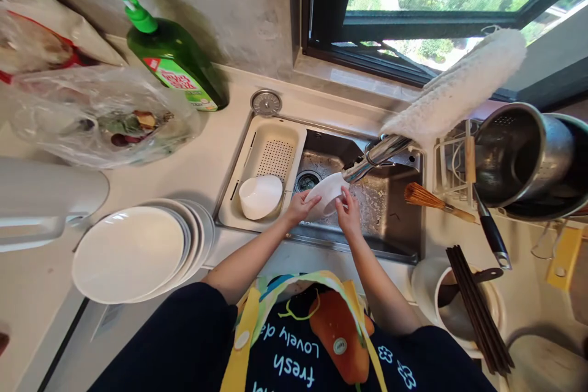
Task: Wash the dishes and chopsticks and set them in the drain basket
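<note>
A white bowl (325, 195) is held tilted over the steel sink (402, 220), just beneath the end of the faucet (379, 156). My left hand (299, 207) grips its left side, with the thumb along the rim. On the right side, the fingers of my right hand (349, 211) are closed on the same bowl. Left of my hands, another white bowl (261, 196) lies in a cream draining basket (301, 141) set over the sink's left part. Whether water runs from the faucet, I cannot tell.
Stacked white plates (128, 251) stand left of the sink, behind them a green soap bottle (177, 61) and a plastic bag (105, 116). A fluffy white cover (459, 86) rises by the faucet. To the right are a brush (420, 195), pots (519, 153) and dark chopsticks (478, 306).
</note>
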A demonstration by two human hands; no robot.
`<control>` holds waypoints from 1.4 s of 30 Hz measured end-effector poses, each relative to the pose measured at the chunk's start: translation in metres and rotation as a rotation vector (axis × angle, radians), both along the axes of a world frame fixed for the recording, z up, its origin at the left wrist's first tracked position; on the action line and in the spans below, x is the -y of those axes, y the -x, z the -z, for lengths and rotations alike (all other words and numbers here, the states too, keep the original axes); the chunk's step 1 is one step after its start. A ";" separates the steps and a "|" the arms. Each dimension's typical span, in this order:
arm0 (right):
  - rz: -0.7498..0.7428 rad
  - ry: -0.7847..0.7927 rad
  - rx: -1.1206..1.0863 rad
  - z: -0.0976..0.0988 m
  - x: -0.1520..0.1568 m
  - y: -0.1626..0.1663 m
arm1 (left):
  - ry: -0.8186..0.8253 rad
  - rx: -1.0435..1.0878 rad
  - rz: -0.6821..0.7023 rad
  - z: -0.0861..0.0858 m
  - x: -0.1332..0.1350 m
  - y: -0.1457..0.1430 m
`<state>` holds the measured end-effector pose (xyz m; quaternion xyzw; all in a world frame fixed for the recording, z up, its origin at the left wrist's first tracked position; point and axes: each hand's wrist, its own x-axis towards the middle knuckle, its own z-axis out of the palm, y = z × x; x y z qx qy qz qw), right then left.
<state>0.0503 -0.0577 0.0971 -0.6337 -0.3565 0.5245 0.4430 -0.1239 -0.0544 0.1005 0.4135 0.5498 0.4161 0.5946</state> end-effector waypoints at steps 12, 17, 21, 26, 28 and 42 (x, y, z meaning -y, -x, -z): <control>0.029 0.122 -0.318 -0.006 -0.008 -0.057 | 0.187 0.292 -0.289 0.029 -0.018 -0.006; -0.146 0.127 -0.466 -0.021 -0.018 -0.054 | 0.096 -0.260 -0.340 0.039 -0.023 0.001; -0.168 0.099 -0.473 -0.028 -0.020 -0.044 | 0.153 -0.502 -0.333 0.045 -0.027 -0.002; -0.134 0.064 -0.461 -0.035 -0.021 -0.038 | 0.092 -0.507 -0.215 0.044 -0.026 -0.012; -0.138 0.057 -0.448 -0.037 -0.022 -0.034 | 0.060 -0.531 -0.165 0.038 -0.021 -0.016; -0.123 -0.048 -0.267 -0.056 -0.027 0.011 | -0.343 -0.754 0.173 -0.010 0.032 -0.047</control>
